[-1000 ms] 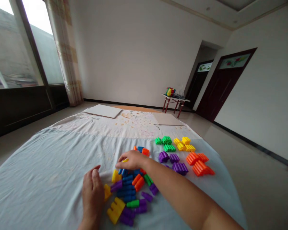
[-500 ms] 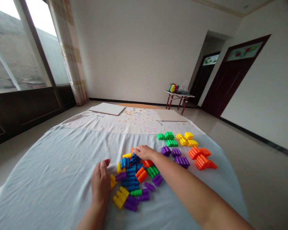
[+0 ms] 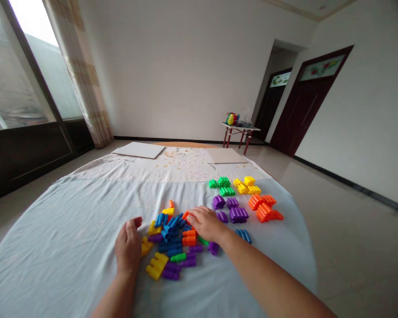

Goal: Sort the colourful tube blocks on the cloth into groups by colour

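Note:
A mixed pile of plastic pieces, with blue pieces (image 3: 170, 245) in the middle, lies on the cloth-covered table. My right hand (image 3: 204, 222) is at the pile's right side, its fingers closed on an orange piece (image 3: 185, 215). Left of the pile, my left hand (image 3: 128, 245) rests on its side beside yellow pieces (image 3: 146, 246), with its fingers partly curled and nothing visible in them. Sorted groups lie to the right: green pieces (image 3: 223, 181), yellow pieces (image 3: 242, 188), purple pieces (image 3: 239, 215) and orange pieces (image 3: 264, 212). A blue piece (image 3: 243, 235) lies beyond my right forearm.
Two flat boards, a white one (image 3: 139, 149) and a beige one (image 3: 226, 156), lie on the far part of the table. Behind stands a small table (image 3: 240, 127) with a colourful bag (image 3: 232, 118) on it.
My right hand has moved slightly right and nearer, now on an orange piece. The view has shifted, and a blue piece now shows beyond my right forearm.

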Demonstrator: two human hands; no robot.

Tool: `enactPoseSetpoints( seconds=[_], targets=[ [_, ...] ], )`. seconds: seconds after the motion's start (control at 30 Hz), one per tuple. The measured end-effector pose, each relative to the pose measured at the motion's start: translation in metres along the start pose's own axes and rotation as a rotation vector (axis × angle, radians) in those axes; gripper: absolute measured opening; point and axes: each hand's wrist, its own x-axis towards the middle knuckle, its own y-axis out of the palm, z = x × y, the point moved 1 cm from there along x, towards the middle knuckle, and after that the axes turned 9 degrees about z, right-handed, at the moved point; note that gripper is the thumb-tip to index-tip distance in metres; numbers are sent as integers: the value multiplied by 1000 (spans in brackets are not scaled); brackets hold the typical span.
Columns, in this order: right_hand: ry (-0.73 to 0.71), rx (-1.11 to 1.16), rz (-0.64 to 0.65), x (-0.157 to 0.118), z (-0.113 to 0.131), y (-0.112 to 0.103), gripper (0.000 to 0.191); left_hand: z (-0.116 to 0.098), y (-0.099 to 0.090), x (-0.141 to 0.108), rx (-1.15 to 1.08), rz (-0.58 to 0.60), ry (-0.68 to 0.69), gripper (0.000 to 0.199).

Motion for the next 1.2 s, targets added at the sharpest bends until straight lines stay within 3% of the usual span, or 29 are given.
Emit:
enactPoseSetpoints(
  seconds=[0.13, 0.3, 0.43, 0.57, 0.67, 0.83, 1.03, 1.2],
  targets=[
    [73, 36, -15, -14, 2, 21, 39, 1, -2, 1, -34, -16, -3, 48],
    [-59, 187, -30, -27, 14, 24, 47, -1, -3, 1, -76, -36, -18, 48],
    [-79, 127, -173, -49, 14, 23, 45, -3, -4, 0, -114, -60, -27, 47],
    [-64, 73, -224, -70, 13, 39, 44, -7, -5, 0, -127, -68, -20, 44],
    [-151, 133, -231, -77, 16, 49, 49, -14, -5, -1, -107, -69, 7, 42],
    [-281, 308, -345, -80, 18, 36, 34, -37, -4, -7, -87, -39, 75, 39],
    [-242, 301, -449, -83, 4, 22, 29, -72, -14, -11, -112, -27, 66, 40],
    [-254, 253, -440, -84, -2, 27, 29, -68, -20, -9, -16, -28, 18, 38]
  ],
)
